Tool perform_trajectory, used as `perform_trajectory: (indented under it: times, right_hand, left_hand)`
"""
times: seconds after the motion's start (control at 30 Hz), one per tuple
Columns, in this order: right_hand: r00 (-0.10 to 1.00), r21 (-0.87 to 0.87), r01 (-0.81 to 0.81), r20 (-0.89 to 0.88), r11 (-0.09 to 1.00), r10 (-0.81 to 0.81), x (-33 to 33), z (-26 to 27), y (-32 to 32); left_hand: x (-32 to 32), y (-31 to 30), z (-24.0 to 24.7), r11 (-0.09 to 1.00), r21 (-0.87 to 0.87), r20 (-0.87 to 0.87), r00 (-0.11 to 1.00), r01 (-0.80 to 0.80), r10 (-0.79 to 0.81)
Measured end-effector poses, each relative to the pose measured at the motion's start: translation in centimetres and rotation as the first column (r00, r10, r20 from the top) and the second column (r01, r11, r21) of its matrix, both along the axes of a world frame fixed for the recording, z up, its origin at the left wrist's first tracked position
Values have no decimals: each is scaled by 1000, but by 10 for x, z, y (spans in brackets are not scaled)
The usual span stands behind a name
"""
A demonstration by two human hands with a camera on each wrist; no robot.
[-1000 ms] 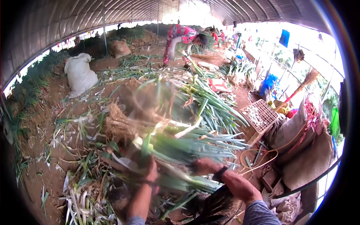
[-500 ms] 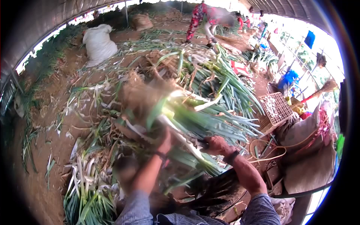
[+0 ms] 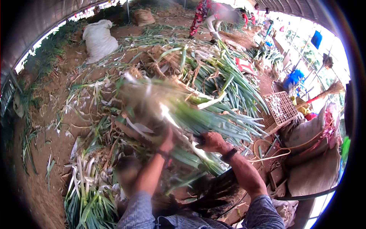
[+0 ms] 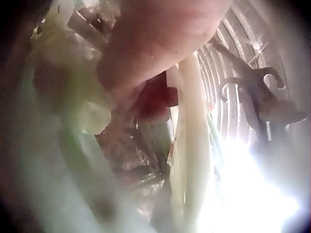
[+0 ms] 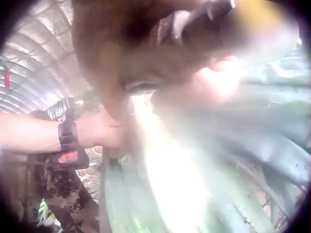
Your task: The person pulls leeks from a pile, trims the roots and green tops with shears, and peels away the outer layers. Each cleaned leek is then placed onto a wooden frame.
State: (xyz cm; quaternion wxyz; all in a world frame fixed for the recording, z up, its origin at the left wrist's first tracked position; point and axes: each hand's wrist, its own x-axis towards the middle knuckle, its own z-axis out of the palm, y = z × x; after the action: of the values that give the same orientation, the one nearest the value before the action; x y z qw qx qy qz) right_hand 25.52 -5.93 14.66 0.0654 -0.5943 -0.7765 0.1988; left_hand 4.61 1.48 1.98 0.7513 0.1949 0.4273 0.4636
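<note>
In the head view my left hand (image 3: 166,140) holds a big green onion (image 3: 193,148) with a thick white stem, its root end blurred up and to the left. The left wrist view shows a blurred finger lying across the pale stem (image 4: 192,145). My right hand (image 3: 214,142) grips the dark handle (image 3: 199,140) of a tool close beside that stem; the tool's kind is too blurred to tell. Under and beyond both hands lies a heap of green onions (image 3: 228,121), leaves pointing right.
A pile of trimmed green onions (image 3: 91,206) lies at lower left. Peelings (image 3: 97,89) litter the soil. A plastic crate (image 3: 281,108), stuffed sacks (image 3: 314,164) and a yellow hoop of cord (image 3: 271,152) stand right. Farther back, a person (image 3: 213,15) bends near a white sack (image 3: 100,41).
The head view has swung, shifting the scene right and up, then steadied. My hands keep their holds; over the last half second both moved slightly up, the right also leftward toward the left.
</note>
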Motion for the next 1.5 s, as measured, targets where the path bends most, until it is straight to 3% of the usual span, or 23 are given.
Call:
perform_trajectory:
  times: [0.1, 0.2, 0.3, 0.4, 0.5, 0.57, 0.6, 0.7, 0.87, 0.9, 1.0, 1.1, 1.2, 1.23, 1.33, 1.37, 1.47, 1.5]
  right_hand:
    - [994, 41, 22, -106, 999, -18, 2, 0, -2]
    - [993, 31, 55, -109, 998, -51, -3, 10, -4]
    - [998, -16, 60, 0, 998, -60, -2, 10, -1]
    - [994, 21, 40, -103, 999, -37, 5, 6, 2]
    - [1000, -80, 19, -3, 997, -19, 17, -9, 1]
    - [999, -98, 3, 45, 995, 1, 22, -13, 0]
    - [997, -109, -5, 72, 994, 13, 24, -12, 0]
    - [998, -146, -13, 60, 989, 22, 27, -9, -1]
    - [994, -159, -20, 106, 987, 37, 27, -13, -2]
    - [992, -160, -18, 120, 987, 38, 27, -14, -2]
    - [998, 7, 29, -51, 1000, -28, 23, -2, -6]
    - [983, 121, 8, -185, 993, 14, 22, 3, -7]
    - [974, 195, -88, -190, 977, 126, 21, 7, -7]
    - [975, 185, -78, -191, 980, 114, 21, 6, -7]
    - [981, 162, -56, -174, 985, 84, 19, 9, -10]
    - [984, 164, -55, -157, 985, 81, 17, 12, -11]
    - [991, 144, -49, -116, 988, 66, 14, 15, -9]
    - [993, 133, -44, -106, 990, 58, 13, 14, -9]
  left_hand:
    - [2, 2, 1, 999, -42, 35, 999, -7, 8]
    - [1, 9, -9, 1000, 28, 5, 1000, -9, 9]
    - [-2, 5, -13, 998, 63, 65, 998, 18, -22]
    - [-4, 9, -11, 998, 56, -43, 998, -42, 44]
    - [-26, 21, -45, 997, 20, -229, 970, -78, 80]
    - [-32, 27, -56, 970, 86, -228, 943, -229, 243]
    - [-31, 27, -53, 946, 117, -221, 920, -304, 323]
    - [-22, 31, -43, 930, -18, -199, 913, -367, 357]
    - [-20, 39, -34, 933, -92, -80, 937, -347, 340]
    - [-19, 37, -26, 940, -9, -61, 939, -340, 339]
    - [-13, 29, 13, 923, 160, 2, 935, -351, 355]
    - [1, 33, 37, 873, 126, 13, 881, -470, 473]
    - [-5, 35, 34, 910, 27, 151, 902, -413, 405]
    - [-4, 24, 64, 951, -11, 204, 931, -309, 304]
    - [-16, 23, 61, 985, 52, 308, 941, -164, 140]
    - [-10, 23, 62, 971, 9, 204, 951, -238, 231]
    - [-15, 15, 63, 975, 60, 328, 927, -216, 185]
    - [-19, 18, 49, 974, 162, 420, 904, -159, 78]
